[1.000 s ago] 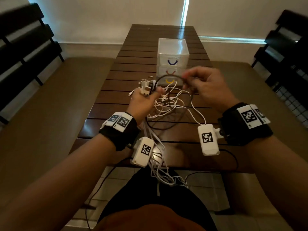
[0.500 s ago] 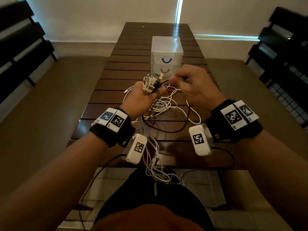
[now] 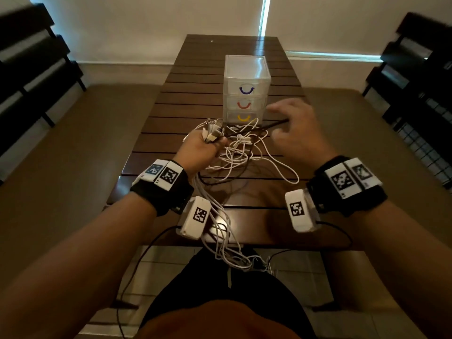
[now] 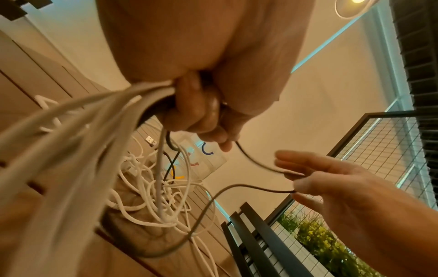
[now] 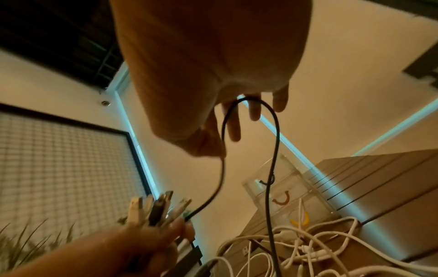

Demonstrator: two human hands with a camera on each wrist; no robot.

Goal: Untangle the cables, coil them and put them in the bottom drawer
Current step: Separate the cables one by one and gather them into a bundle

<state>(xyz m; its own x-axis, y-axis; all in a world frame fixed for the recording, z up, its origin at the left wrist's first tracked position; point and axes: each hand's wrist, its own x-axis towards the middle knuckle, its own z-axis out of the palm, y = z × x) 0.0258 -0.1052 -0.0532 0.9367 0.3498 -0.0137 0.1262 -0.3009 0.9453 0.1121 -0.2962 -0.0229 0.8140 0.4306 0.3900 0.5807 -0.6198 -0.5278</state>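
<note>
Fingers [image 3: 288, 111] of right hand [image 3: 297, 133] loosely spread under thin black cable [image 3: 256, 129] loop; left hand [image 3: 199, 151] gripping plug ends [image 3: 212, 132] above dark slatted table [image 3: 195, 77]; limp, light, likely best held near plugs.

Dim, warm room; main light is a bright slit between blinds past the bench's [image 3: 195, 113] far edge, plus a ceiling lamp [image 4: 355, 5] in the left wrist view. Glare on near slats. Right hand [image 3: 293, 128] motion-blurred, near cables [image 4: 59, 150] defocused, strong fisheye bending at edges.
</note>
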